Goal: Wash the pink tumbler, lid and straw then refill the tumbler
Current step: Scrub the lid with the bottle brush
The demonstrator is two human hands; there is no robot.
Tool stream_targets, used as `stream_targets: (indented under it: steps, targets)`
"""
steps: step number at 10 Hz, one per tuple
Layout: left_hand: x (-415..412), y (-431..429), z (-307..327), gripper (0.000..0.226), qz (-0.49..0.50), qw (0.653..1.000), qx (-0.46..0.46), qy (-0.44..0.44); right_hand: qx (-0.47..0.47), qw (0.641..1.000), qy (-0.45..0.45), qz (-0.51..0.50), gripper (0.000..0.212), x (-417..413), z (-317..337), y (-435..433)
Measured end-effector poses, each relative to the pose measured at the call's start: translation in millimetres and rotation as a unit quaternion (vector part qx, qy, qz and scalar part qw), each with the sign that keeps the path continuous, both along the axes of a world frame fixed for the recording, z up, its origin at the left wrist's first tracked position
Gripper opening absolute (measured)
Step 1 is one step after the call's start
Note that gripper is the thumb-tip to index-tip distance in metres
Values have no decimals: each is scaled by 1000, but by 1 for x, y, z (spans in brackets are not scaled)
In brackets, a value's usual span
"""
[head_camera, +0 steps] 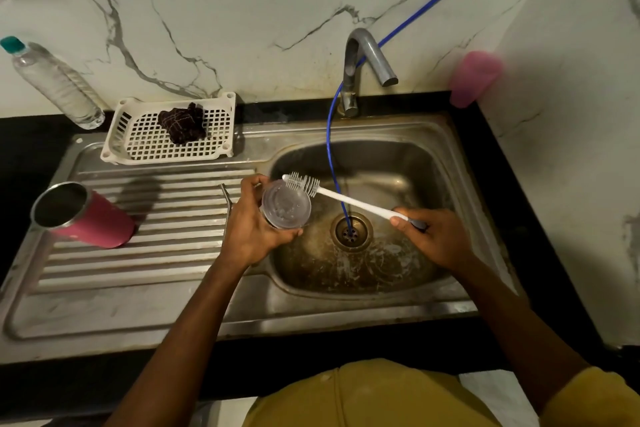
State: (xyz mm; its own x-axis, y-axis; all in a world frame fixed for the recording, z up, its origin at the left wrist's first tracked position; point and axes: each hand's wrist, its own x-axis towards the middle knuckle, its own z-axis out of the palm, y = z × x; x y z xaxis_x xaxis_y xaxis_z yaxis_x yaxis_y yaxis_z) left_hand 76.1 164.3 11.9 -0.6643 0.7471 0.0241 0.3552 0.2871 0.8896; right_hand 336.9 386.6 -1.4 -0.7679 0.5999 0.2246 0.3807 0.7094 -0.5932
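My left hand [246, 229] grips the clear round lid [285, 204] at the left edge of the sink basin [408, 163]. My right hand [436, 236] holds the white bottle brush [341, 196] by its handle, and its bristle head lies against the lid's top rim. The pink tumbler [83, 215] stands open on the ribbed draining board [162, 253] to the left. A metal straw [227, 198] lies on the board beside my left hand, partly hidden by it.
A steel tap [363, 59] rises behind the basin, with a blue hose [330, 135] running down to the drain [350, 230]. A white basket [173, 130] holds a dark cloth. A clear water bottle [55, 83] leans at far left. A pink cup [472, 78] stands at right.
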Motion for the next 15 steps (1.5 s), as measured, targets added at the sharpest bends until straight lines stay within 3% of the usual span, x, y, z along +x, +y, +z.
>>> stream_targets:
  steps: [2, 3, 5, 7, 9, 12, 15]
  targets:
    - [7, 10, 6, 112, 7, 997, -12, 73, 32, 997, -59, -22, 47, -6, 4, -22]
    - [7, 12, 7, 104, 32, 994, -25, 98, 21, 997, -63, -43, 50, -4, 8, -35]
    - [5, 15, 17, 94, 40, 996, -16, 81, 22, 997, -52, -61, 47, -2, 19, -49]
    - [4, 18, 23, 106, 31, 996, -8, 78, 15, 994, -47, -93, 50, -5, 22, -57]
    - [-2, 15, 21, 103, 25, 996, 0, 85, -5, 997, -42, -60, 43, 6, 23, -64]
    - [4, 18, 27, 99, 2, 992, 28, 126, -8, 992, -65, -106, 60, -5, 23, -53]
    - [-1, 14, 28, 101, 19, 990, 37, 135, -61, 994, -31, -81, 39, -8, 20, -55]
